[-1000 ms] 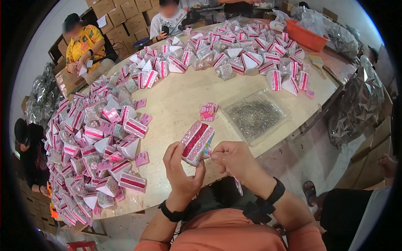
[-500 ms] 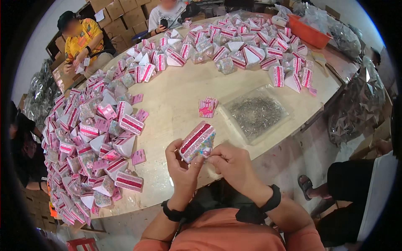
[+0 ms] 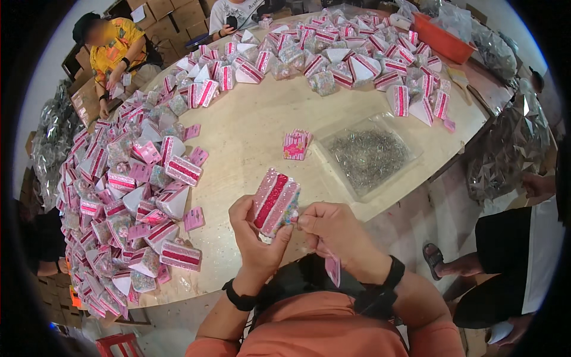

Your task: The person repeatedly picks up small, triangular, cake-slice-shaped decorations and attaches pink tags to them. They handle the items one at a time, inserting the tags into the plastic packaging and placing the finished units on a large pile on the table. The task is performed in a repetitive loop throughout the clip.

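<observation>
My left hand (image 3: 259, 247) is closed around a glittery cake-slice ornament (image 3: 275, 202), pink with a deep-pink middle band. Pale, multicoloured beading covers the ornament's right side. At its lower right corner, my right hand (image 3: 336, 232) pinches with thumb and forefinger; what lies between the fingertips is too small to make out. A pink card tag (image 3: 333, 271) hangs below my right palm, its upper end hidden by the hand. Beyond the ornament, a small stack of pink cards (image 3: 295, 146) lies on the table (image 3: 238, 143).
A clear plastic tray (image 3: 410, 157) of small metal pins (image 3: 369, 154) sits right of the cards. Many similar ornaments (image 3: 181, 256) are heaped along the left and far table edges. An orange basin (image 3: 443, 40) and a brush (image 3: 459, 77) are far right. People sit and stand around.
The ornament has turned more upright and moved slightly left in my left hand. A pink tag now shows hanging below my right hand. The person in yellow has lowered one hand.
</observation>
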A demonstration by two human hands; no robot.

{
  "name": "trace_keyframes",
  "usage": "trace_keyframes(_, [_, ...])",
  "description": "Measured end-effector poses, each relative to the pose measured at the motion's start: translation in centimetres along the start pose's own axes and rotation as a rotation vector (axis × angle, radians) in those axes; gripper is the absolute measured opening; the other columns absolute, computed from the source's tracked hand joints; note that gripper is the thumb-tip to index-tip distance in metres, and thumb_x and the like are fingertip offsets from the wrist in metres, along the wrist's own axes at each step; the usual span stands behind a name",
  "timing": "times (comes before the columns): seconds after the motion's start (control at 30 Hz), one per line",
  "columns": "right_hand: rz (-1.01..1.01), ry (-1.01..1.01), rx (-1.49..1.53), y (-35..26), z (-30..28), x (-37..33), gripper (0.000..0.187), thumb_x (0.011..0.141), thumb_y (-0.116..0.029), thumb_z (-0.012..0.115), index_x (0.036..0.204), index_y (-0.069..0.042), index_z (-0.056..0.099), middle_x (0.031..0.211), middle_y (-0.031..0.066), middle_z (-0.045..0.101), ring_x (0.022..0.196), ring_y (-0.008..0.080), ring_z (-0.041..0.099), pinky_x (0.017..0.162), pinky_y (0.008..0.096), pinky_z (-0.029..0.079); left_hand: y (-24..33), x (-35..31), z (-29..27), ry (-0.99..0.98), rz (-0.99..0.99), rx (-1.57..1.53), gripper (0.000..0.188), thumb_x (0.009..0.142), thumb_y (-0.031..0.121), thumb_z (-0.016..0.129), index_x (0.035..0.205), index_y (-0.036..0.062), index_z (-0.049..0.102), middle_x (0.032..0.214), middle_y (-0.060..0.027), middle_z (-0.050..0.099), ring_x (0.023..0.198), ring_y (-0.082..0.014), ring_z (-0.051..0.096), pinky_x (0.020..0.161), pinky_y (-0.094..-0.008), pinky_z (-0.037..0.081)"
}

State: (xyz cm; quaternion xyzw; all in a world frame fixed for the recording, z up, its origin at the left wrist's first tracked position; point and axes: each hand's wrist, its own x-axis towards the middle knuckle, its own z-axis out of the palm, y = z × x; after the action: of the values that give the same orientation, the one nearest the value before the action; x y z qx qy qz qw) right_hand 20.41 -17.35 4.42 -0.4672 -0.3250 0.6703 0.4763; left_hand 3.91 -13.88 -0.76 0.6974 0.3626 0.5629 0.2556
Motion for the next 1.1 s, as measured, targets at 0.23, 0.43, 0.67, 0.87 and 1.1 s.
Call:
trace_keyframes(0.23, [-0.683, 0.167, -0.756, 1.2, 0.6, 0.5, 0.016, 0.087, -0.012, 0.06, 0.083, 0.003, 0.056, 0.056, 0.0078, 0.053, 0.047, 0.0138, 0.051, 0.045, 0.0327, 0.038, 0.1, -0.1, 0.0, 0.0, -0.046, -0.014, 0.075, 0.076, 0.029, 0.076, 0.128, -0.0016, 0.032, 0.122, -0.0136, 0.037, 0.112, -0.0223, 0.043, 0.098, -0.0354, 0.037])
trace_keyframes(0.43, [0.082, -0.061, 0.042, -0.7, -0.2, 0.5, 0.015, 0.09, -0.014, 0.059, 0.081, -0.001, 0.059, 0.057, 0.0035, 0.055, 0.044, 0.0082, 0.047, 0.039, 0.0237, 0.033, 1.2, 0.1, 0.0, 0.021, -0.141, -0.086, 0.069, 0.075, 0.02, 0.076, 0.126, -0.0021, 0.033, 0.119, -0.0135, 0.04, 0.11, -0.0213, 0.045, 0.096, -0.0344, 0.039])
trace_keyframes(0.67, [-0.074, -0.003, -0.186, 0.1, 0.2, 0.0, 0.011, 0.088, -0.011, 0.056, 0.088, -0.001, 0.061, 0.059, 0.0025, 0.056, 0.046, 0.0035, 0.045, 0.04, 0.0188, 0.029, 1.9, -0.1, 0.6, 0.086, -0.428, -0.359, 0.063, 0.076, 0.014, 0.076, 0.122, -0.0025, 0.036, 0.113, -0.0118, 0.046, 0.104, -0.0181, 0.05, 0.092, -0.0312, 0.043])
trace_keyframes(0.87, [-0.13, 0.07, -0.305, -0.8, 0.3, -1.0, 0.011, 0.087, -0.009, 0.055, 0.09, 0.0, 0.061, 0.064, 0.0027, 0.059, 0.047, 0.0026, 0.046, 0.042, 0.0178, 0.033, 2.0, -0.3, 1.0, 0.09, -0.516, -0.456, 0.063, 0.076, 0.016, 0.076, 0.121, -0.0027, 0.036, 0.112, -0.0118, 0.046, 0.102, -0.0176, 0.051, 0.09, -0.0309, 0.044])
trace_keyframes(1.1, [-0.642, 0.239, -0.813, 0.6, 0.2, -1.3, 0.008, 0.082, -0.007, 0.056, 0.084, -0.001, 0.059, 0.071, 0.0171, 0.061, 0.059, 0.0276, 0.06, 0.052, 0.0355, 0.046, 1.9, -0.5, 1.5, 0.079, -0.43, -0.361, 0.067, 0.076, 0.018, 0.077, 0.123, -0.0026, 0.034, 0.115, -0.0122, 0.044, 0.106, -0.0188, 0.048, 0.094, -0.0326, 0.041])
